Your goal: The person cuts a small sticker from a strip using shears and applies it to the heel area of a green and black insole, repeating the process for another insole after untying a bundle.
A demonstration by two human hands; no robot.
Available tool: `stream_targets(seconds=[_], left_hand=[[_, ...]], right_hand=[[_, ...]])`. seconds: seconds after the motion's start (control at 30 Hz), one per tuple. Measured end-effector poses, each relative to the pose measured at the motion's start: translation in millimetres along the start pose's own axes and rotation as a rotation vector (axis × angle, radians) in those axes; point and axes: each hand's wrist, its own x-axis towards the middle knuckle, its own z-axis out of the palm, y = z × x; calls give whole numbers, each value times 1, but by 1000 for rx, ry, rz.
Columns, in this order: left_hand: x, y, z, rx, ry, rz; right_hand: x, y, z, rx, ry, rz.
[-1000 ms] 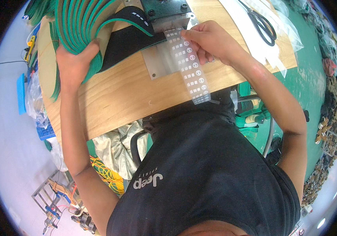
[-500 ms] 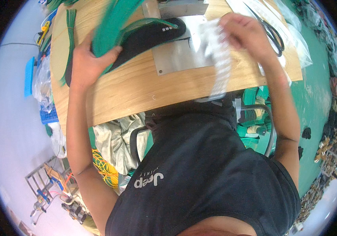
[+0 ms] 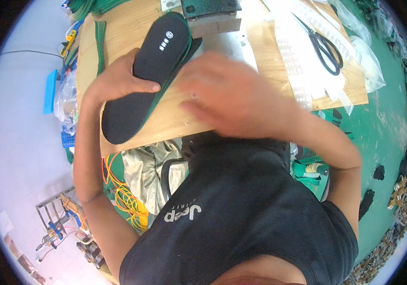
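Note:
A stack of black insoles point(image 3: 158, 52) with green edges stands tilted over the left part of the wooden table. My left hand point(image 3: 125, 78) grips its left side, thumb across the black top face and fingers underneath. Small white marks show near the far end of the top insole. Close to the stack's right edge is my right hand point(image 3: 227, 90), smeared by motion; whether it touches the insoles or holds anything cannot be told. To its right, a whitish strip of small labels point(image 3: 295, 71) lies on the table.
Black-handled scissors point(image 3: 326, 51) rest on white sheets at the right. A metal block with a dark top point(image 3: 211, 8) stands at the far middle. Another green-edged bundle point(image 3: 100, 45) lies at the far left. The wooden table's point(image 3: 122, 148) near edge is before my body.
The insole stack has been turned so its black face shows and its marked end points away. My right hand has left the label strip, now lying at right, and moved left to the stack.

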Motion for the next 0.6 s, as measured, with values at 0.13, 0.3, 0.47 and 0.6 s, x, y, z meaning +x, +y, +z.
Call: stream_targets(seconds=[0.13,0.3,0.47,0.6], left_hand=[[-36,36,7,389,200,-22],[-89,32,15,447,239,85],[-150,-6,12,265,400,-57],[-153,-16,23,230,587,-30]], right_hand=[[65,-10,21,-202,100,-224],[81,12,49,-199,-786,-1],[52,12,39,-232,-575,-1],[62,-8,65,-151,-481,45]])
